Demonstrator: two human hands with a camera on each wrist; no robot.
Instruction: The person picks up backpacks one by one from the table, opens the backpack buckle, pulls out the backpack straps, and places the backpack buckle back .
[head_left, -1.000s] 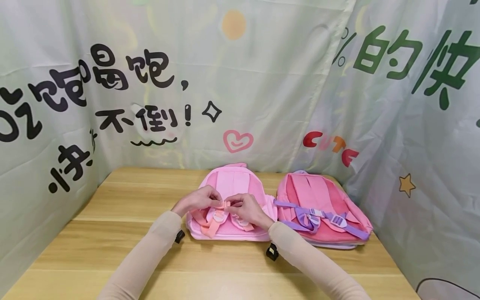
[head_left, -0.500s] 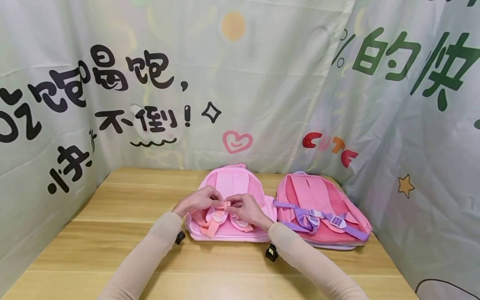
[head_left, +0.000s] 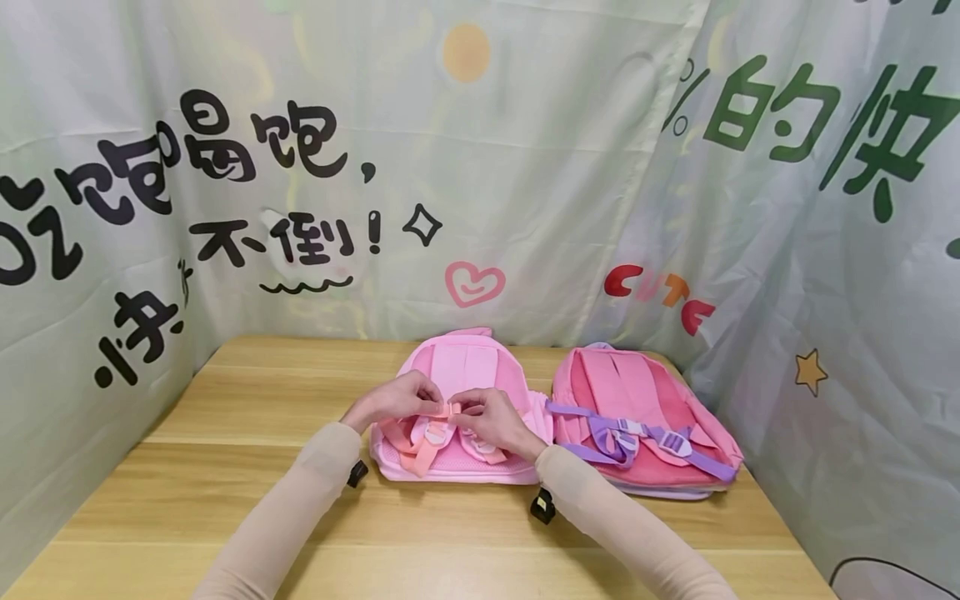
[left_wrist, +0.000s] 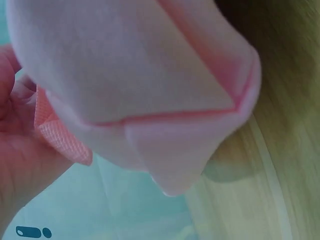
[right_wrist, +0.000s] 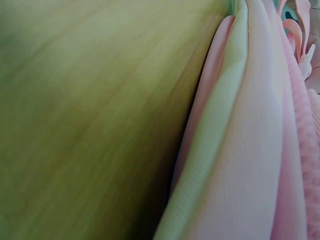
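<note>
A light pink backpack [head_left: 467, 367] lies with its back panel and shoulder straps facing up. Over its middle, my left hand [head_left: 397, 398] and right hand [head_left: 495, 419] meet, fingertips close together. Between them they pinch a coral webbing strap [head_left: 450, 409]; any clip there is hidden by the fingers. A pale adjuster buckle [head_left: 437, 432] with loose coral webbing [head_left: 424, 457] hangs just below. In the left wrist view, coral webbing [left_wrist: 65, 141] passes beside my palm, next to the bag's pink fabric [left_wrist: 115, 65]. The right wrist view shows a white plastic piece [right_wrist: 306, 62] near my fingers.
A darker pink backpack [head_left: 637, 375] with purple straps [head_left: 701, 457] lies touching or nearly touching on the right. Both bags rest on a wooden table [head_left: 420, 533]. A printed curtain [head_left: 525, 183] stands behind the table's far edge and along its sides.
Hardly anything differs: both hands keep their hold on the coral strap at the same spot. The bags stay where they were.
</note>
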